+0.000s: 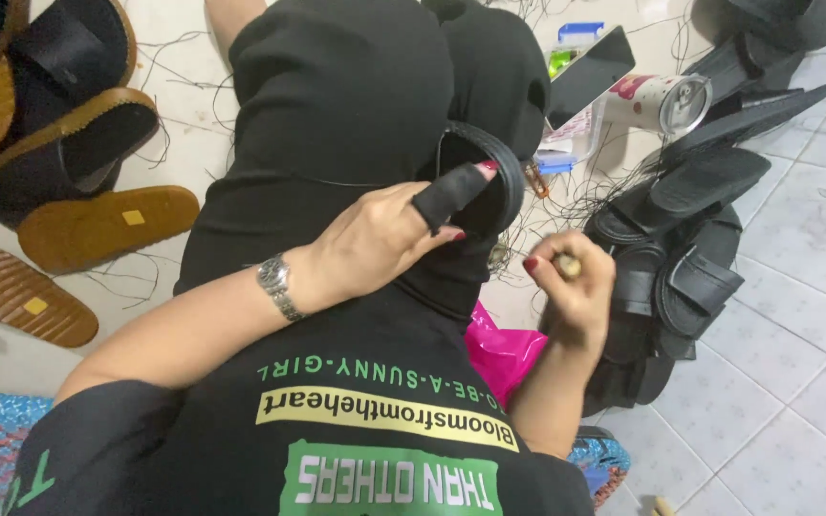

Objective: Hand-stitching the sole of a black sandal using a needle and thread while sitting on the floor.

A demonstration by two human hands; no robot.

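Seated on the tiled floor (pixel 795 382), a person works a black rubber sandal strap (pixel 491 158) held against the lap.

The left hand (pixel 384 239) presses the curved strap onto the black-clad knee, its fingers (pixel 451 196) curled around the strap's rim, the forefinger in a black sleeve. The right hand (pixel 571 287) is closed in a fist, fingers pinching a small pale-handled tool (pixel 567 267) just beside the strap. Loose black threads (pixel 585 186) lie nearby, beside a pile of black finished sandals (pixel 690 248). As I judge it, the tool could slip off the rubber toward the bracing fingers, or thread could tangle.
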